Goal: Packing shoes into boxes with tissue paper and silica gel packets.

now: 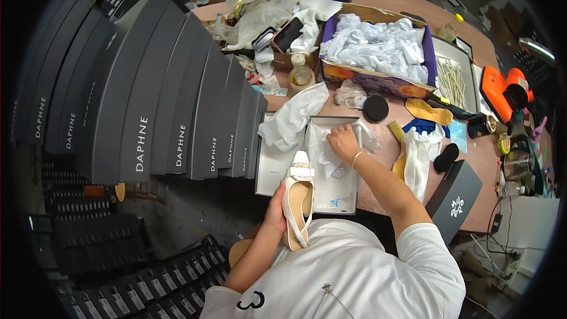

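Note:
My left hand (pixel 275 211) is closed around a white shoe (pixel 301 198) with a pale insole, a back strap and a sparkly band across its toe. The shoe points away from me, in front of my white shirt. An open shoe box (pixel 338 204) lies at the table's front edge, with thin white tissue paper (pixel 319 152) inside. My right hand (pixel 342 142) is in the far part of this box, its bent fingers closed on the paper. Another crumpled white sheet (pixel 295 119) lies over the box's far left part.
Stacked dark grey shoe boxes (pixel 159 94) rise on the left. Beyond the open box stand a purple carton (pixel 378 82) of white crumpled plastic, a bottle (pixel 300 71) and a round black lid (pixel 375 108). To the right are white cloth (pixel 418 159) and a dark box (pixel 455 201).

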### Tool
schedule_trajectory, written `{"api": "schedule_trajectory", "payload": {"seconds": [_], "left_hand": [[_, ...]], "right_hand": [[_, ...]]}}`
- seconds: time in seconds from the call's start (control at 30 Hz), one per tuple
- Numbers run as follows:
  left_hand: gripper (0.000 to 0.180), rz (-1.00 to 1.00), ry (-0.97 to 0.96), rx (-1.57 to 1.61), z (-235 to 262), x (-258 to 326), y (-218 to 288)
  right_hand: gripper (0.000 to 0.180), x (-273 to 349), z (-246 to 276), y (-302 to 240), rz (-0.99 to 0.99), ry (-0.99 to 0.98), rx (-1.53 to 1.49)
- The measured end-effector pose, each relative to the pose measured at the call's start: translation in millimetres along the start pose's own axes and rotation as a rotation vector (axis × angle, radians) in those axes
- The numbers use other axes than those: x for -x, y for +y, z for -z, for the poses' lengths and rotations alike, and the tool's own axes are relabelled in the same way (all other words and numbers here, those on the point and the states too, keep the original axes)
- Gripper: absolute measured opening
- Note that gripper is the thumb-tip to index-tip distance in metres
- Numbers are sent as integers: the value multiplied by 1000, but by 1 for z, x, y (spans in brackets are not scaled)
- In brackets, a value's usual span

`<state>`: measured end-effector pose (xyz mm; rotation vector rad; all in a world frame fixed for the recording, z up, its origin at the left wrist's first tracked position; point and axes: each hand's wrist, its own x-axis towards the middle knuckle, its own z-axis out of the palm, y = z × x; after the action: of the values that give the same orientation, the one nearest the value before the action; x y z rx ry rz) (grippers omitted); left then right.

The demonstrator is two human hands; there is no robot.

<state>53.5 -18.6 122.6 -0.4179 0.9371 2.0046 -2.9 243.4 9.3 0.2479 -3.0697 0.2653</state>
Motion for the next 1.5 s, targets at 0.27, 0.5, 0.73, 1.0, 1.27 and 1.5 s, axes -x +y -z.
{"api": "schedule_trajectory", "payload": {"seconds": [0.27,0.5,0.73,1.0,1.27,1.5], "left_hand": [[79,-57,41,169,-5,-5,6],[69,-175,63,-166,-11,-1,-16],[42,-157,204,-146,-5,1,-13],[57,12,-325,211,5,-25,11],[81,237,-857,353,-22,-31,-4],[83,296,-887,379,-25,-32,1]], "right_hand": [[49,65,139,-86,467,233,-661],[31,71,116,-113,268,141,-362],[24,82,113,-113,-110,170,-1019],[38,117,141,-98,-189,-150,-1489],[32,129,169,-127,188,-109,-1195],[29,126,173,-128,212,-66,-1160]]}}
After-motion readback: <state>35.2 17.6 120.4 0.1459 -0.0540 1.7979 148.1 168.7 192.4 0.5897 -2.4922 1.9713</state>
